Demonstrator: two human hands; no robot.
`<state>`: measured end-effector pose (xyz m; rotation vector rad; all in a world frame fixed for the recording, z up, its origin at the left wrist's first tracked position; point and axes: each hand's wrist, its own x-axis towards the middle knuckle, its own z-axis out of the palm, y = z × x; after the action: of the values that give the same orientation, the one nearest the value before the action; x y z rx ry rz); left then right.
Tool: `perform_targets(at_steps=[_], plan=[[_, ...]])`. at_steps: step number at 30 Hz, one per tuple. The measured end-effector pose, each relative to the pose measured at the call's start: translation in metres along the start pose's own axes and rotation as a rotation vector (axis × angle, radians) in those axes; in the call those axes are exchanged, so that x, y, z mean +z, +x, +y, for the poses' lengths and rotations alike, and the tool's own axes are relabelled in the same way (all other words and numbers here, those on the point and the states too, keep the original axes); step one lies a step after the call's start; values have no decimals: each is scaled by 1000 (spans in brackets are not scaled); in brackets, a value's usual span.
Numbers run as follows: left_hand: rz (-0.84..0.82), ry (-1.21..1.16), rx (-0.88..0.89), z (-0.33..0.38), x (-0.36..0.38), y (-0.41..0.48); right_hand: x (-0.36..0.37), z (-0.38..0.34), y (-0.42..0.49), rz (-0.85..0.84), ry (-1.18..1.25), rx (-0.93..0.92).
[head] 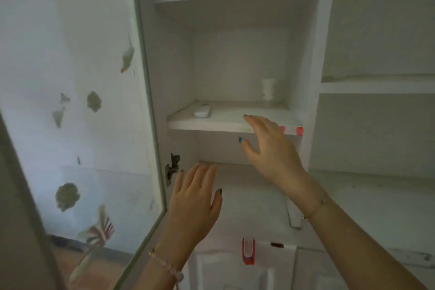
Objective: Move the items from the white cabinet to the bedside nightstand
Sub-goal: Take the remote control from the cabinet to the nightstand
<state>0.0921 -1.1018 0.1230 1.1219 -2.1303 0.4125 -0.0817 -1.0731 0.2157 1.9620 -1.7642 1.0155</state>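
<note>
They're right at the start of the pick-up step. The cabinet (311, 54) stands with its glass door (70, 66) swung wide to the left, and both things to be moved are on the middle shelf (204, 125). A white remote (202, 111) lies flat near the front left. A small white cup (268, 89) stands upright at the back right, well apart from it. The right hand (270, 148) is raised at the shelf's front edge, fingers spread and loose, holding nothing and touching neither item as far as I can see. The left hand (195, 198) hovers lower, near the hinge (172, 168), also released and empty. Next, I'd say, the right hand must settle on 1 item, reach in and close on it; the cup needs the deeper reach. Nothing blocks the way, though 2 red tabs (299, 130) sit on the shelf edge beside that hand. The nightstand isn't in view.
</note>
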Motion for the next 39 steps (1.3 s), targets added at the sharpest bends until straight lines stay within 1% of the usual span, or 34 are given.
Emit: perform_targets(at_steps=[3,7,10,13,16,19,21,31,39], plan=[[8,38,-40,-5,9,16,13,3,66,-39,54,-32],[-7,89,-70,-15,19,19,40,5,142,-279,107,77],[-17,131,-82,-23,22,15,54,-2,168,-441,205,157],[-21,148,-93,-28,24,12,72,-17,176,-515,206,203],[-16,130,-83,-30,27,8,101,-23,184,-496,172,179],[-21,113,-67,-33,29,4,106,-26,176,-402,201,252],[-21,108,-57,-35,29,2,109,-24,174,-368,216,281],[31,57,-14,-34,31,-2,102,-14,169,-280,175,336],[-13,18,-29,-30,34,5,88,-4,159,-221,157,319]])
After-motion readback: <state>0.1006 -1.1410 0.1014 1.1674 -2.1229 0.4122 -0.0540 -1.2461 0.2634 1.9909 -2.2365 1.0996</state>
